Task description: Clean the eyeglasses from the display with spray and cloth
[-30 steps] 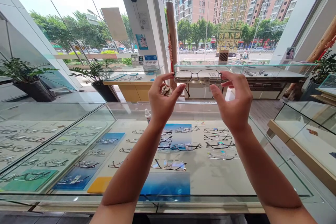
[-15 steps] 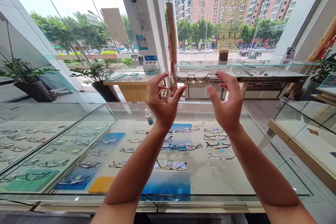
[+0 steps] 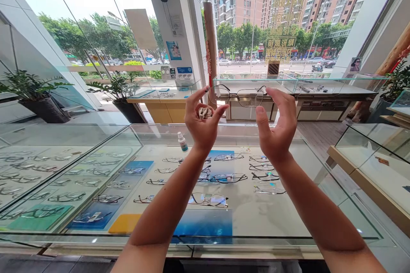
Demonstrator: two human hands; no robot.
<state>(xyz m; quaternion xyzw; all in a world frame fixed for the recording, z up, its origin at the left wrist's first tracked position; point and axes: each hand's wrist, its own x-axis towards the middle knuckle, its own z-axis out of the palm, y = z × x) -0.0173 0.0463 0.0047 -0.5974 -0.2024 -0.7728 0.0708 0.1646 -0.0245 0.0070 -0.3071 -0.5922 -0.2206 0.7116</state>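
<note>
A pair of thin-rimmed eyeglasses (image 3: 249,98) is held up above the glass counter, between my two hands. My left hand (image 3: 205,126) has its fingertips at the left end of the frame, and a crumpled pale cloth (image 3: 205,113) is tucked in its curled fingers. At the right end of the frame, my right hand (image 3: 278,123) holds the glasses by the fingertips, with the thumb below the lens. A small white spray bottle (image 3: 182,141) stands upright on the counter, left of my left wrist.
Under the counter's glass top lie several rows of eyeglasses (image 3: 229,178) on white and blue panels. Another display case (image 3: 378,170) stands at the right. Potted plants (image 3: 48,108) and further display counters (image 3: 163,108) line the windows ahead.
The glasses have tilted slightly, with the right side a little lower. My left hand has shifted slightly right, and the cloth in it shows more.
</note>
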